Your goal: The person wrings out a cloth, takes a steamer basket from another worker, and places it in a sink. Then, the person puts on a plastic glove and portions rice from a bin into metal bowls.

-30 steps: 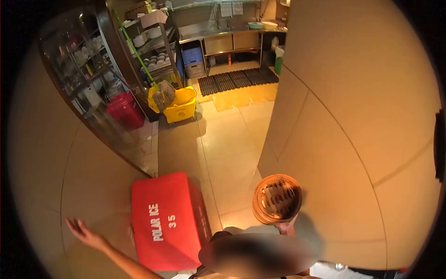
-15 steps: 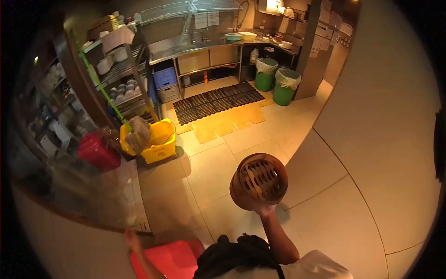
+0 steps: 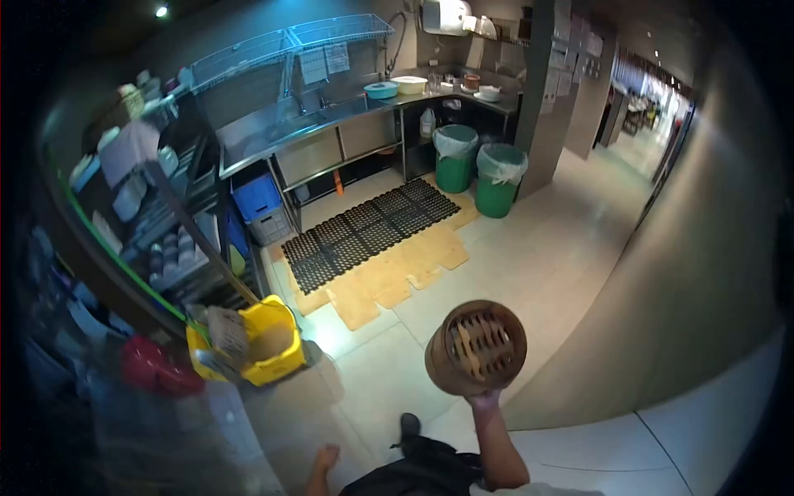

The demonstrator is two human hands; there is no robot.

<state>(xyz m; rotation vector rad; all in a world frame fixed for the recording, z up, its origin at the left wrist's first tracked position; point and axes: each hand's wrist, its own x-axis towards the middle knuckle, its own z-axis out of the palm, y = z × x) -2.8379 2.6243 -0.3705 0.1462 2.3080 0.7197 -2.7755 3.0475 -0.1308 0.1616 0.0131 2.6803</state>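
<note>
My right hand [image 3: 485, 400] is closed on the lower edge of a round brown steamer basket [image 3: 477, 347], raised in front of me. Slats and dark gaps show inside its round opening, and its side faces left. The palm and part of the fingers are hidden by the basket. My left hand [image 3: 327, 457] hangs low near my dark clothing, away from any object, with its fingers curled together and nothing visible in them.
A yellow mop bucket [image 3: 277, 345] and a red container [image 3: 157, 365] stand at left by a shelf rack. Ahead lie a black mat [image 3: 368, 231] and cardboard, before a steel sink counter [image 3: 281, 132]. Green bins [image 3: 496, 194] stand beside a pillar; a passage opens at right.
The view has moved forward and turned, showing the passage at right. The red surface beside my left hand has left view, and that hand has swung inward. The basket stays in my right hand.
</note>
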